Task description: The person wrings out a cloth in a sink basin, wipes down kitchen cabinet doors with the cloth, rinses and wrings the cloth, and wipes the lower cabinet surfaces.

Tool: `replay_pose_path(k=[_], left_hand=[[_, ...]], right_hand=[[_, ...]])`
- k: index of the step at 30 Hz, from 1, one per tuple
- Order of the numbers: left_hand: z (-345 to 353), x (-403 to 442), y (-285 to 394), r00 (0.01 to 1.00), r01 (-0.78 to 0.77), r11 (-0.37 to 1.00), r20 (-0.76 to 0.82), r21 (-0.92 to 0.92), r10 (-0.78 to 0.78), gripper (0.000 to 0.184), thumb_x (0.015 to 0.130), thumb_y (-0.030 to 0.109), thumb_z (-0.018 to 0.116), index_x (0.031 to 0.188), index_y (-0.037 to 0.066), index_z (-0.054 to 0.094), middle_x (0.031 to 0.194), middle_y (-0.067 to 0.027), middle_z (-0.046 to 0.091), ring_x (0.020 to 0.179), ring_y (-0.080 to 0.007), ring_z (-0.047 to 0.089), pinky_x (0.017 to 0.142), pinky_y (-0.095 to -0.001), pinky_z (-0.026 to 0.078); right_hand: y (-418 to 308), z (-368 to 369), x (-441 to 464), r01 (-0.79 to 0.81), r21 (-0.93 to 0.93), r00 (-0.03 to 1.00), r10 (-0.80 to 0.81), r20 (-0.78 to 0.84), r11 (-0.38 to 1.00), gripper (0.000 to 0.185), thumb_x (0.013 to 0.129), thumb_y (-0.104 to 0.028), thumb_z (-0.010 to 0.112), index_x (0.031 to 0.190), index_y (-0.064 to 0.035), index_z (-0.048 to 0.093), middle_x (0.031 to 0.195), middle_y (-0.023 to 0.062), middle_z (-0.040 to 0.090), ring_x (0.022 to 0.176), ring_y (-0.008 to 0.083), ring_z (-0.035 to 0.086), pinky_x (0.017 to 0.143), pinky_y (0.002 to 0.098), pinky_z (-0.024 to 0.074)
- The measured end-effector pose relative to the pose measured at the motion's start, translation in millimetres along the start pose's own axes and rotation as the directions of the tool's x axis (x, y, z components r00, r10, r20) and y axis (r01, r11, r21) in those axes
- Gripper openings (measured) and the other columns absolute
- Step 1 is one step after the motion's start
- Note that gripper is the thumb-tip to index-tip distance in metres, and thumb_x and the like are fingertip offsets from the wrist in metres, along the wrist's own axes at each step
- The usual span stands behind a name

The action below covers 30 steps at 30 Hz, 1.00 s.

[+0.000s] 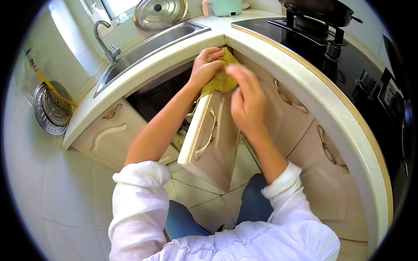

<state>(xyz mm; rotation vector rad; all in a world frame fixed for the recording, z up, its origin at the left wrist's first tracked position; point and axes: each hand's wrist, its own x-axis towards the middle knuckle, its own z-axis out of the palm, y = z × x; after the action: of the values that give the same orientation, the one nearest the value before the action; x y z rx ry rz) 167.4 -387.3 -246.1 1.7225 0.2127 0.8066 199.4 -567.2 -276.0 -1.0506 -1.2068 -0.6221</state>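
A yellow-green cloth (220,80) lies over the top edge of an open cabinet door (220,143), near the inner corner of the counter. My left hand (206,66) is closed on the cloth from the left side. On the right, my right hand (246,93) is beside the cloth and the door, partly blurred; its fingers bend toward the cloth, and their exact hold is unclear. An ornate metal handle (208,135) sits on the open door, below both hands.
The pale countertop (278,54) curves round in front, with a sink (152,45) at left and a black gas stove (344,74) with a wok (322,11) at right. A dark cabinet opening (159,93) lies behind my left forearm. Closed doors flank both sides.
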Motion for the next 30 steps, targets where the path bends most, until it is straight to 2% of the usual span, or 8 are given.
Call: replay_pose_path(k=[2,4,5,10,13,23,26,30], left_hand=[[-4.8,-13.3,-9.6,0.993,-0.055,0.997,-0.109,-0.058,0.049,0.051,0.075,-0.003,0.057,0.124,-0.004,0.045,0.126,-0.0178,0.055,0.110,-0.0235,0.056,0.089,-0.0288,0.045],[-11.0,-30.4,-18.5,0.946,-0.169,0.986,-0.282,-0.013,0.158,0.055,0.076,-0.004,0.057,0.127,-0.004,0.038,0.123,-0.0187,0.056,0.111,-0.0235,0.054,0.089,-0.0278,0.045],[-20.2,-39.6,-20.9,0.944,-0.173,0.971,-0.254,0.165,0.211,0.052,0.079,-0.004,0.055,0.128,-0.004,0.036,0.126,-0.0193,0.053,0.117,-0.0243,0.050,0.095,-0.0302,0.043],[-6.9,-79.4,-18.6,0.993,-0.101,0.886,-0.096,-0.452,0.065,0.037,0.098,0.012,0.043,0.132,0.001,0.033,0.133,-0.0152,0.049,0.123,-0.0227,0.047,0.103,-0.0320,0.038],[-2.7,-54.9,-48.1,0.998,-0.056,0.847,-0.038,-0.528,0.042,0.042,0.101,0.022,0.040,0.138,0.005,0.031,0.131,-0.0111,0.051,0.120,-0.0202,0.048,0.100,-0.0288,0.039],[-4.2,72.5,-127.1,0.999,-0.004,0.983,-0.052,-0.186,-0.006,0.042,0.100,0.021,0.040,0.140,0.008,0.035,0.122,-0.0104,0.053,0.101,-0.0173,0.057,0.085,-0.0271,0.047],[-2.1,67.0,-116.6,0.999,0.042,0.843,0.038,-0.537,-0.025,0.043,0.099,0.021,0.043,0.139,0.009,0.037,0.118,-0.0094,0.056,0.098,-0.0167,0.058,0.083,-0.0268,0.047],[-7.1,43.8,-121.4,0.975,-0.025,0.742,0.146,-0.670,0.165,0.045,0.101,0.026,0.039,0.141,0.007,0.034,0.123,-0.0072,0.054,0.100,-0.0140,0.056,0.084,-0.0242,0.045]], right_hand=[[44.7,26.9,9.7,0.078,-0.279,0.993,-0.050,0.107,0.957,0.047,0.073,0.009,0.047,0.117,-0.0003,0.056,0.119,0.0169,0.056,0.111,0.0361,0.053,0.095,0.0416,0.0436],[70.3,38.2,3.7,0.006,-0.224,0.979,0.040,0.199,0.975,0.048,0.073,0.009,0.047,0.119,-0.0008,0.056,0.121,0.0169,0.055,0.114,0.0360,0.051,0.097,0.0424,0.0426],[79.9,40.8,-0.9,-0.075,-0.174,0.950,0.123,0.286,0.982,0.049,0.074,0.009,0.046,0.121,-0.0014,0.055,0.123,0.0169,0.054,0.117,0.0359,0.049,0.098,0.0433,0.0415],[53.7,47.5,-21.5,-0.051,-0.121,0.948,0.087,0.306,0.991,0.066,0.071,0.011,0.042,0.135,-0.0039,0.043,0.140,0.0221,0.039,0.128,0.0376,0.041,0.108,0.0386,0.0323],[74.1,65.4,-20.0,-0.122,-0.085,0.960,0.139,0.243,0.989,0.068,0.071,0.011,0.042,0.138,-0.0006,0.037,0.142,0.0239,0.036,0.133,0.0381,0.034,0.111,0.0384,0.0277],[173.4,90.8,24.2,-0.483,-0.039,0.802,0.460,0.381,0.875,0.072,0.079,-0.002,0.050,0.147,-0.0063,0.025,0.143,0.0198,0.039,0.134,0.0285,0.035,0.108,0.0303,0.0271],[170.7,92.5,26.2,-0.599,-0.018,0.734,0.558,0.388,0.800,0.072,0.078,-0.001,0.049,0.147,-0.0056,0.025,0.143,0.0198,0.039,0.134,0.0287,0.035,0.109,0.0304,0.0263],[147.7,87.7,14.1,-0.512,0.045,0.820,0.473,0.322,0.858,0.071,0.077,0.004,0.044,0.145,-0.0033,0.027,0.147,0.0197,0.033,0.138,0.0282,0.029,0.112,0.0296,0.0208]])
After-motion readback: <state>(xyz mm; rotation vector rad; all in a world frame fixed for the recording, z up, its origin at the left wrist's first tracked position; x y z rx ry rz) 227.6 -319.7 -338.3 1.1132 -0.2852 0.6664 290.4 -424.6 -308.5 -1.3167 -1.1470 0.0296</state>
